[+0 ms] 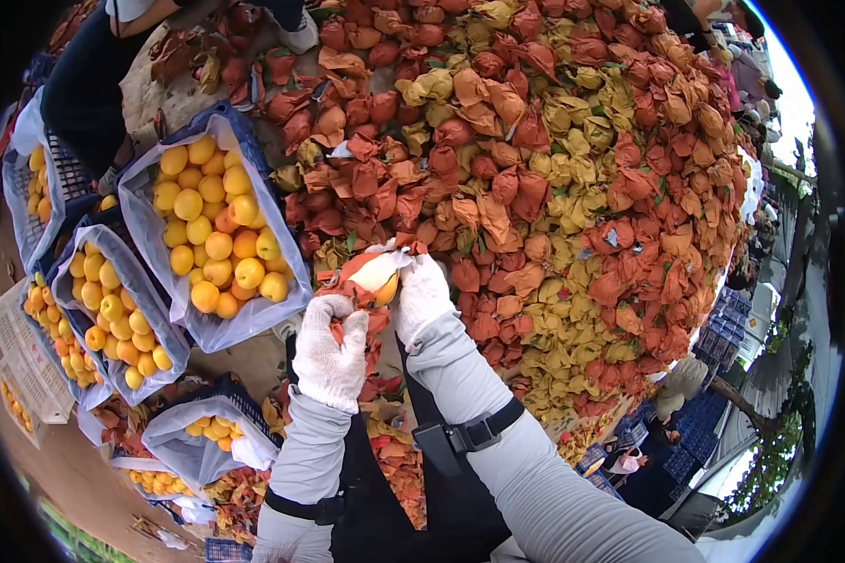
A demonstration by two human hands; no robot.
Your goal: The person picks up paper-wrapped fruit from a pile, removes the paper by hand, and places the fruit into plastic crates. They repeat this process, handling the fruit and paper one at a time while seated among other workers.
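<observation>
In the head view, my right hand point(424, 296), in a white glove, is closed on a round yellow-orange fruit point(385, 289) and its paper bag. The partly opened bag point(377, 270), red outside and pale inside, lies around the fruit. My left hand point(331, 352), also gloved, is just below and left, with its fingers curled against torn red paper point(336, 293) of that bag. Its fingertips are partly hidden. Directly beyond both hands spreads a large pile of fruits in red and yellow paper bags point(498, 178).
At the left, a lined crate point(296, 291) holds bare yellow-orange fruits. Several more crates stand beside it, including one with a white liner point(164, 436). Another person's dark-clothed leg point(89, 94) is at the upper left. Torn paper point(244, 493) litters the ground. Stacked blue crates point(690, 441) stand at the right.
</observation>
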